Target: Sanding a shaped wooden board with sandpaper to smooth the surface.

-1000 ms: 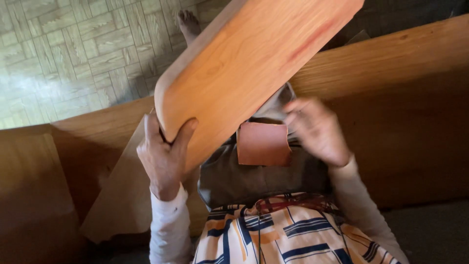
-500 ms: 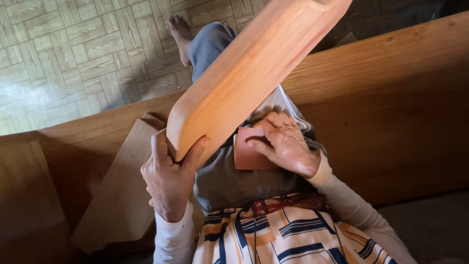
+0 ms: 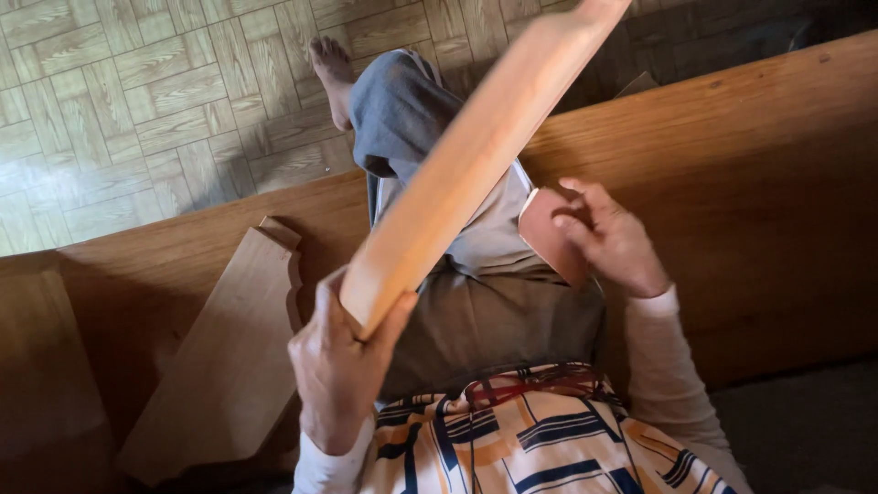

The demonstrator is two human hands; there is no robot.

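Observation:
My left hand grips the near end of a long rounded wooden board, which slants up and away to the top right, its narrow edge turned toward me. My right hand holds a small reddish-brown sanding sheet just right of the board, not touching it. Both hands are above my lap, where grey trousers and a patterned shirt show.
I sit on a long wooden bench. A shaped flat wooden piece leans on the bench at my left. Beyond lies a parquet floor, with my bare foot stretched out on it.
The board has turned from its broad face toward its narrow edge. My right hand with the sheet has come off the board and moved right. The view tilted, showing my leg and foot.

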